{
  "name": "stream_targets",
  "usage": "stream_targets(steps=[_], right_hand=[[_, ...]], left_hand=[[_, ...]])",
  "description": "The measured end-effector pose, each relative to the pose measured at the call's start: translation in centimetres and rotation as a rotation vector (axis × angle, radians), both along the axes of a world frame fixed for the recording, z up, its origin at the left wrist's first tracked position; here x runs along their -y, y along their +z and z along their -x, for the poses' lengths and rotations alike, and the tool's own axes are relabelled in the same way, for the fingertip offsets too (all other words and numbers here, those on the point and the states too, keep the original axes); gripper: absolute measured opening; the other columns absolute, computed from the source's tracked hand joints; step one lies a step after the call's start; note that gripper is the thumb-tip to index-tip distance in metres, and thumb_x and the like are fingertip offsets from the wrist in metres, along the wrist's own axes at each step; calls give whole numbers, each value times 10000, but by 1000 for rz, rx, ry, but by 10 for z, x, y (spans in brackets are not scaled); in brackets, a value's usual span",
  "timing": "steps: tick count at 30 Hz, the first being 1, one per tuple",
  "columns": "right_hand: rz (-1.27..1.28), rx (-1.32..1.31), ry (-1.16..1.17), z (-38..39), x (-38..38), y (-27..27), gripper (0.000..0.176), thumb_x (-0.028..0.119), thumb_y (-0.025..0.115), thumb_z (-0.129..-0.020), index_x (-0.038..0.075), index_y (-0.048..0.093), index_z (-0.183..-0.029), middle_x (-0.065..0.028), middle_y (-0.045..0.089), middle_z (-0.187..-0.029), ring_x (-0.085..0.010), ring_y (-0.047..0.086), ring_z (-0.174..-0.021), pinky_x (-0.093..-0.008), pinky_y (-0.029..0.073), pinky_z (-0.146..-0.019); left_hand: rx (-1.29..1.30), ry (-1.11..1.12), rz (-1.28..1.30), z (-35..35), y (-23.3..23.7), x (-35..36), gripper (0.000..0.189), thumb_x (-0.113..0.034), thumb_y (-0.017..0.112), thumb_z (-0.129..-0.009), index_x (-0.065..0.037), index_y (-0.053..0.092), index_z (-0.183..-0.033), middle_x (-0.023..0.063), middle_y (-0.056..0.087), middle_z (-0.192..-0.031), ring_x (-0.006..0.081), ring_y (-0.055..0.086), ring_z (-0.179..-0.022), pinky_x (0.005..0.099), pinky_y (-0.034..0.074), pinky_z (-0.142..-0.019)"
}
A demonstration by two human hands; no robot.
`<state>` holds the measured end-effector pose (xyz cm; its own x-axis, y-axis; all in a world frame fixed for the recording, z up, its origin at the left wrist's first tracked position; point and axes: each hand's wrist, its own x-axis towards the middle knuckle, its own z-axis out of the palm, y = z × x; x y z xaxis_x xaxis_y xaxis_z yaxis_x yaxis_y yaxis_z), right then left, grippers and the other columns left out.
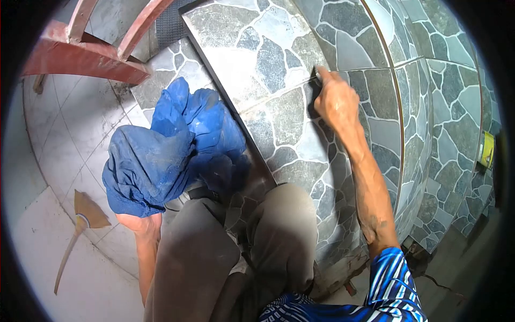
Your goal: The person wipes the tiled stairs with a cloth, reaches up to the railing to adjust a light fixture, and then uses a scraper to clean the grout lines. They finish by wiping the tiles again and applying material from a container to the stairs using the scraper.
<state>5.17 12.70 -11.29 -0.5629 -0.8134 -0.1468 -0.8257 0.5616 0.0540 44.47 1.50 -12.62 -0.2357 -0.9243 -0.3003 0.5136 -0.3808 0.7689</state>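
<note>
My right hand (pixel 337 99) is closed around a small tool that is mostly hidden in the fingers, its tip touching a joint between stone-patterned tiles (pixel 284 118). Bunched blue cloth (pixel 150 163) covers most of my left hand (pixel 140 222); only the heel of the hand and the wrist show below it, and the fingers are hidden. More of the blue cloth spreads against the dark edge (pixel 230 104) of the tiled step.
A red curved frame (pixel 91 59) stands at the upper left. A hand broom (pixel 80 225) lies on the pale floor tiles (pixel 37 241) at the lower left. My knees are beside the step. A yellow container (pixel 486 150) is at the far right.
</note>
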Motion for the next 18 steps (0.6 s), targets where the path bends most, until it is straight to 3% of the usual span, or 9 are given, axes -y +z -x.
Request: stream_targets(steps=[1,5,8,10,15,18], right_hand=[[83,-2,26,3,0,2,506,59,699,-711,52,578,-1202,-192,654,-1009,-402,670,-893,-491,573,-737],[5,-34,122,-26,-5,7,435,40,669,-730,25,583,-1156,-222,651,-1000,-396,684,-859,-499,573,-716],[-69,-56,-36,-6,-3,2,399,71,671,-738,3,572,-1118,-220,651,-995,-395,686,-850,-493,578,-673],[-139,-97,68,-31,-5,8,324,61,632,-764,-37,560,-1065,-242,648,-978,-398,697,-804,-488,580,-651],[-155,-100,-49,-11,2,6,283,85,596,-796,-33,578,-1053,-238,655,-969,-402,703,-776,-478,582,-637],[-75,-195,74,-22,2,3,220,80,586,-800,-43,613,-981,-204,677,-846,-361,712,-704,-453,581,-592]], left_hand=[[-81,-7,-18,-1,-2,2,517,-306,384,-1003,11,416,-1410,174,484,-1424,324,494,-1294,458,381,-1117],[102,20,40,1,1,1,583,-329,369,-1000,40,339,-1450,179,420,-1473,325,445,-1341,462,357,-1135],[75,-3,54,2,-1,0,559,-320,372,-1002,34,364,-1436,180,440,-1456,325,458,-1327,462,363,-1131],[-12,0,66,2,0,2,509,-298,377,-1006,13,419,-1408,176,488,-1420,328,492,-1295,464,378,-1119],[0,-34,102,-1,-2,2,519,-318,388,-1002,7,427,-1405,171,485,-1425,326,490,-1298,465,376,-1120],[-6,-40,82,-6,-5,1,539,-330,391,-1000,14,409,-1414,172,473,-1431,323,483,-1304,459,379,-1120]])
